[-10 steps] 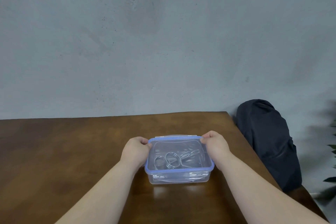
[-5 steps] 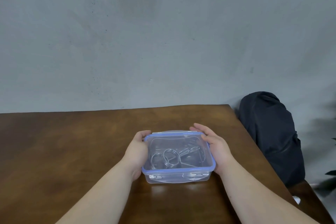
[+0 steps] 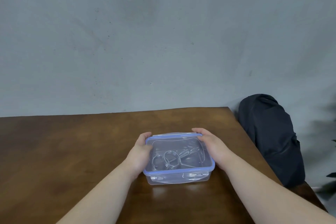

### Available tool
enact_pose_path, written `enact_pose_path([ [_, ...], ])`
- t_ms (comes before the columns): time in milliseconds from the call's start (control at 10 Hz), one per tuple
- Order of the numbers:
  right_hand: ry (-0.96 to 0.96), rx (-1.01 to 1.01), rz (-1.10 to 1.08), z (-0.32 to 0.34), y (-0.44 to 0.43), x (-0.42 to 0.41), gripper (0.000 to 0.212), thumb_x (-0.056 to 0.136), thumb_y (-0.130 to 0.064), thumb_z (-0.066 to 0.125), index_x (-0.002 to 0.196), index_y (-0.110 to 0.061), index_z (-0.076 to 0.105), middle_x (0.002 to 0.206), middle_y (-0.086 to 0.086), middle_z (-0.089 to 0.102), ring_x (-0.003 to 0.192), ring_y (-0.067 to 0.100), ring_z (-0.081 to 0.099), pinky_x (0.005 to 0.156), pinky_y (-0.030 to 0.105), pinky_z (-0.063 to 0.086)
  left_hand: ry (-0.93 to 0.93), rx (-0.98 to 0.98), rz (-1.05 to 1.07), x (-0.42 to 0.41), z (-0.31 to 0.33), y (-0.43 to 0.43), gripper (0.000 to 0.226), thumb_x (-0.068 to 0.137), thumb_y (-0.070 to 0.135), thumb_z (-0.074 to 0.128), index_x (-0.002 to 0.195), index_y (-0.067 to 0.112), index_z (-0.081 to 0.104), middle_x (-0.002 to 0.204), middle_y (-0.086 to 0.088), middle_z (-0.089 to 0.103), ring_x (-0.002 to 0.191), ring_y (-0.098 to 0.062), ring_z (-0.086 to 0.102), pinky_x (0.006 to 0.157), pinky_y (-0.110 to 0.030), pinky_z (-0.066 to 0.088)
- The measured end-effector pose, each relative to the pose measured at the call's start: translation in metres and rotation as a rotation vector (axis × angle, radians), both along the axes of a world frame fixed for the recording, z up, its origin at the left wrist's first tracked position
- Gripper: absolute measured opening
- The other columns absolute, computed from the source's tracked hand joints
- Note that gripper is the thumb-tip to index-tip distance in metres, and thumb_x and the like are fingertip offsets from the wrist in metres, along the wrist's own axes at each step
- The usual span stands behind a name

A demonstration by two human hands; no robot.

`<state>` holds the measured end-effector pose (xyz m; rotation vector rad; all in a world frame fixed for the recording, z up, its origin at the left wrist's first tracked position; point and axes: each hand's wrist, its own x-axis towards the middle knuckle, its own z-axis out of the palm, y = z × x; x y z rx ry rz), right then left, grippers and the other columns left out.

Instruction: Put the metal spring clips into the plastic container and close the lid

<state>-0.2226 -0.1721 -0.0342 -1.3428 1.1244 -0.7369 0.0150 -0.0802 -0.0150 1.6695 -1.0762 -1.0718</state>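
While gripped at both short ends by left hand and right hand, fingers wrapping container, long axis left-right; clips inside, lid on; surface open leftward, edge near right.

Two bare forearms come in from the bottom edge, uncovered all the way up with no sleeve or cuff showing. The left hand and right hand wear no gloves, rings, watch or wristband.

The brown wooden worktop carries one thing directly: a clear plastic container with a blue-rimmed lid, resting toward its 3 o'clock side.
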Motion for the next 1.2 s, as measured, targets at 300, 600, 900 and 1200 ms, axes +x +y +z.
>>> enact_pose_path([
  [300, 1.106, -0.537, 0.769, 0.054, 0.014, -0.005, 0.130, 0.068, -0.078, 0.073, 0.162, -0.035, -0.006, 0.172, -0.009, -0.015, 0.155, 0.017, -0.021, 0.126, 0.050, -0.006, -1.069, 0.172, -0.800, 0.004, 0.030, -0.004, 0.138, 0.056, 0.071, 0.080, 0.157, 0.035, -0.006, 0.165, 0.008, -0.027, 0.149, -0.013, -0.027, 0.125, -0.049, 0.007],
  [600, 1.228, -0.651, 0.727, 0.055, 0.024, 0.010, 0.125, 0.068, -0.060, 0.076, 0.161, -0.034, -0.003, 0.165, 0.006, 0.011, 0.151, 0.031, 0.008, 0.121, 0.048, 0.021, -1.201, 0.075, -0.709, -0.011, 0.025, -0.001, 0.119, 0.065, 0.049, 0.072, 0.156, 0.033, -0.003, 0.165, -0.006, -0.001, 0.150, -0.028, -0.009, 0.115, -0.044, 0.034],
  [900, 0.907, -0.633, 0.573, 0.032, 0.034, -0.002, 0.112, 0.074, -0.053, 0.078, 0.162, -0.035, 0.011, 0.171, -0.018, -0.013, 0.151, 0.003, -0.028, 0.125, 0.042, 0.021, -1.081, 0.008, -0.622, -0.010, 0.011, 0.006, 0.120, 0.070, 0.047, 0.071, 0.159, 0.022, -0.007, 0.168, 0.003, -0.019, 0.151, -0.015, -0.023, 0.123, -0.042, 0.022],
  [1200, 0.814, -0.620, 0.549, 0.032, 0.042, -0.006, 0.105, 0.072, -0.053, 0.079, 0.160, -0.038, 0.023, 0.167, -0.024, -0.022, 0.146, -0.005, -0.033, 0.122, 0.039, 0.030, -1.008, -0.041, -0.584, -0.010, 0.011, 0.014, 0.130, 0.067, 0.057, 0.077, 0.158, 0.027, -0.011, 0.164, 0.009, -0.027, 0.148, -0.010, -0.030, 0.125, -0.042, 0.018],
])
